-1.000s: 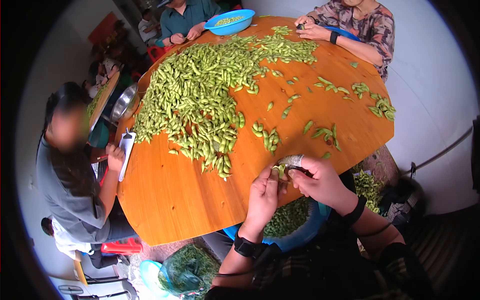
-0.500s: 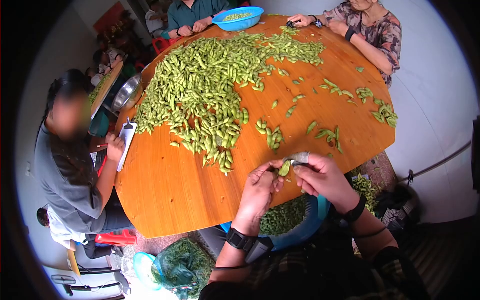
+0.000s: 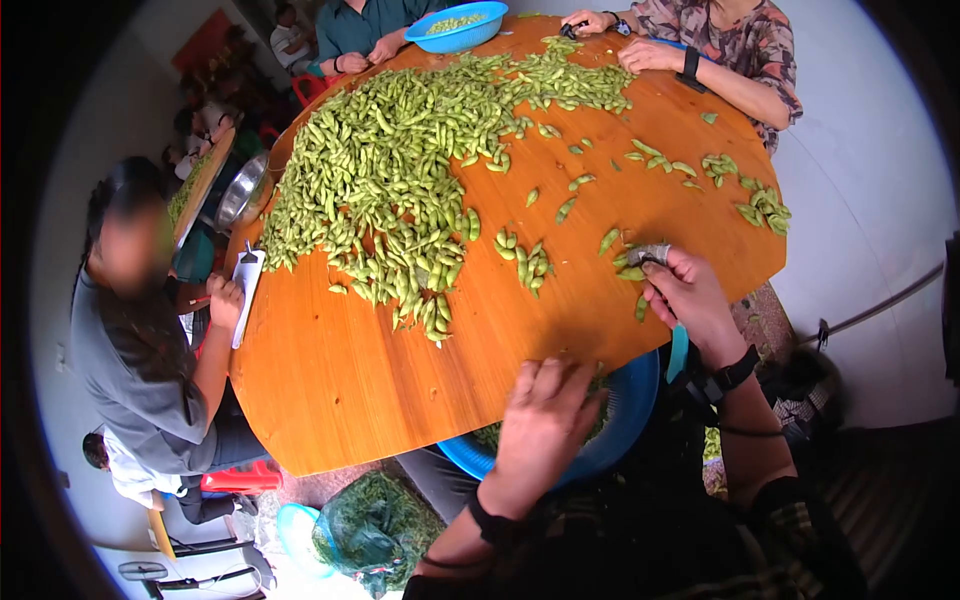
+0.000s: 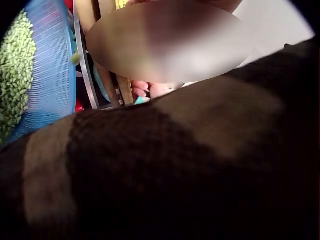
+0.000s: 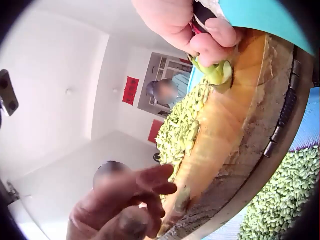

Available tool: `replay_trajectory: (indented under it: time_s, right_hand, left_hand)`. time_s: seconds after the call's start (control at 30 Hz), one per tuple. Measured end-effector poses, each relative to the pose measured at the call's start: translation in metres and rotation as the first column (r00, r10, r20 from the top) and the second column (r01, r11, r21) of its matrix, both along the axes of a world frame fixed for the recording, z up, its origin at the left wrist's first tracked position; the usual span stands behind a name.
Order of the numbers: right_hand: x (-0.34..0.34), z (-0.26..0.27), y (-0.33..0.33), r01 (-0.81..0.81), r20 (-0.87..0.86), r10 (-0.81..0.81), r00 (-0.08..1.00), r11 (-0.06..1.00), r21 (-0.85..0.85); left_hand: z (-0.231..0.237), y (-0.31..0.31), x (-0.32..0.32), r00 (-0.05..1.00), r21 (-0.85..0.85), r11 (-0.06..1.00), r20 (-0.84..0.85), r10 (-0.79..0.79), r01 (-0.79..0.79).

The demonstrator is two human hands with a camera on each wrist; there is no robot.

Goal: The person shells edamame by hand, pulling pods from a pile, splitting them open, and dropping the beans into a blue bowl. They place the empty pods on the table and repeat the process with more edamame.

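In the head view my left hand (image 3: 545,420), back upward, hovers over the table's front edge and the blue basket (image 3: 648,395), fingers loosely bent. The right wrist view shows that left hand (image 5: 125,207) with spread fingers and nothing visible in them. My right hand (image 3: 696,305) is at a few green pods at the right front of the table. Grey wrapping (image 3: 650,255) covers one of its fingers. Up close, the right hand (image 5: 200,30) pinches a green pod (image 5: 217,74) with curled fingers. A dark sleeve (image 4: 165,170) hides the left hand in the left wrist view.
A large pile of pods (image 3: 370,170) covers the back left of the wooden table (image 3: 350,400). Smaller groups lie at the right. Two people sit at the far side by a blue bowl (image 3: 455,40); another at left holds a clipboard (image 3: 247,285). A green net bag (image 3: 375,530) stands below.
My hands have moved apart from each other. The right has travelled to the pods at the right; the left has dropped toward the basket, its fingers loosened from the pod work.
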State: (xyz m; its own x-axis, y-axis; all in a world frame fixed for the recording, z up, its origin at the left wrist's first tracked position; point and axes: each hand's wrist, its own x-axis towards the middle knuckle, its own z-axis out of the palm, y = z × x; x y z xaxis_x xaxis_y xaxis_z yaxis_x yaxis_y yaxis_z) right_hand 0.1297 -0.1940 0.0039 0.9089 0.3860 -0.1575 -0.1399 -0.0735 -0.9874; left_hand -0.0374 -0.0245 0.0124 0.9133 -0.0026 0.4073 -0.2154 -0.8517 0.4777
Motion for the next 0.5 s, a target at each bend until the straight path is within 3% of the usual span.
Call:
replay_trajectory:
  time_s: [0.07, 0.13, 0.23, 0.27, 0.33, 0.4, 0.47, 0.5]
  right_hand:
    - [-0.002, -0.002, -0.002, -0.003, 0.024, 0.003, 1.000, 1.000, -0.012]
    - [-0.001, -0.006, -0.004, -0.007, 0.055, 0.008, 0.998, 1.000, -0.025]
    - [0.000, -0.008, -0.007, -0.050, 0.040, 0.052, 0.998, 0.997, -0.061]
    - [0.000, -0.007, -0.006, -0.050, 0.041, 0.052, 0.998, 0.997, -0.055]
    - [0.000, -0.006, -0.004, -0.051, 0.014, 0.053, 0.999, 0.995, -0.084]
    - [-0.001, -0.005, -0.004, -0.046, 0.013, 0.047, 0.999, 0.997, -0.065]
    - [-0.001, -0.005, -0.005, -0.043, 0.015, 0.044, 0.999, 0.998, -0.050]
    - [-0.001, -0.006, -0.007, -0.063, 0.024, 0.064, 0.998, 0.996, -0.060]
  left_hand:
    - [-0.011, -0.009, 0.015, 0.996, -0.051, 0.995, 0.032, -0.084, 0.085]
    - [-0.012, -0.008, 0.017, 0.993, 0.057, 0.992, 0.025, -0.112, 0.111]
    - [-0.008, -0.001, 0.009, 0.980, -0.131, 0.976, -0.077, -0.185, 0.175]
    - [-0.001, 0.007, 0.012, 0.980, -0.125, 0.977, -0.077, -0.185, 0.175]
    - [0.017, 0.022, 0.028, 0.985, -0.205, 0.977, -0.170, 0.020, -0.056]
    - [0.012, 0.037, 0.062, 0.964, -0.234, 0.935, -0.064, 0.259, -0.267]
    - [-0.003, 0.053, 0.097, 0.905, -0.082, 0.901, -0.038, 0.423, -0.425]
    - [-0.011, 0.057, 0.105, 0.905, -0.081, 0.902, -0.032, 0.424, -0.425]
